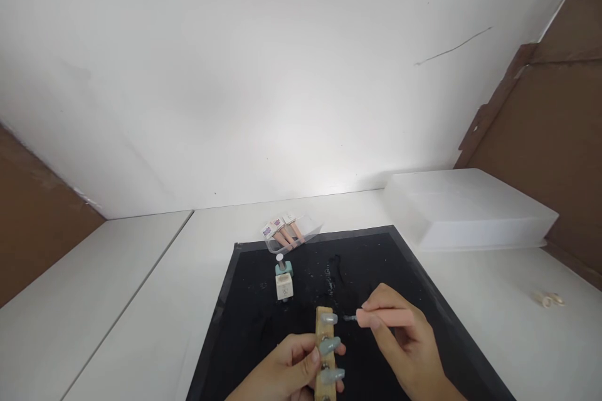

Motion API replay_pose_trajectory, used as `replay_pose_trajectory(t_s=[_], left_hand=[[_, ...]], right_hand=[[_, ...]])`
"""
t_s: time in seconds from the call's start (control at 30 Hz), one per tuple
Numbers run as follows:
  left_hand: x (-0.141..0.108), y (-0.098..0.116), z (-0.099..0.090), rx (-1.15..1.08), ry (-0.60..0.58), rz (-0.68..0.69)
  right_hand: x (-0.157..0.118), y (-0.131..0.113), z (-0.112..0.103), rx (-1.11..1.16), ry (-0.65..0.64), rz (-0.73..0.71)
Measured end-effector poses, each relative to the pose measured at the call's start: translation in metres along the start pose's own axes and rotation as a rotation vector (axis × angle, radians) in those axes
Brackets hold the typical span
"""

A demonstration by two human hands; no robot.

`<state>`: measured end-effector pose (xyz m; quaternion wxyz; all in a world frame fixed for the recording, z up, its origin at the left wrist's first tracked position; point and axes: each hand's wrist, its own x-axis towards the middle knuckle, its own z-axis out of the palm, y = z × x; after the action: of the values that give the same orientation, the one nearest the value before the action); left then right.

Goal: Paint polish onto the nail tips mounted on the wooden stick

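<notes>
Head view: over a black rectangular mat [367, 272], the left hand [288, 368] clamps its fingers on a tan wooden strip [325, 330] bearing glossy grey-blue nail tips [330, 346]; the right hand [408, 348] pinches a pink-handled brush [388, 317]. Coating seems underway; another stroke calls for steadiness.

The brush handle [392, 317] is peach-pink — the nail tips [330, 345] grey-green, their strip [323, 331] yellowish tan, the mat [367, 263] black.

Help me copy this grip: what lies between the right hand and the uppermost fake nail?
In the head view, the pink brush points from the right hand toward the nail; black mat shows past the tip.
</notes>
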<state>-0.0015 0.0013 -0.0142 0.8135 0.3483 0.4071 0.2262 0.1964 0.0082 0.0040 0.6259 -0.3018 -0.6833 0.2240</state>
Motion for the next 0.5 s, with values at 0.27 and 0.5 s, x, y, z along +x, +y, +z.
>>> replay_pose_trajectory(t_s=[0.27, 0.5], left_hand=[[0.004, -0.0002, 0.0021, -0.001, -0.009, -0.008], [0.0003, 0.0, 0.0039, -0.011, 0.04, -0.008]], right_hand=[[0.0033, -0.0032, -0.0025, -0.017, -0.197, 0.013], [0.0003, -0.0013, -0.0012, -0.104, -0.119, 0.021]])
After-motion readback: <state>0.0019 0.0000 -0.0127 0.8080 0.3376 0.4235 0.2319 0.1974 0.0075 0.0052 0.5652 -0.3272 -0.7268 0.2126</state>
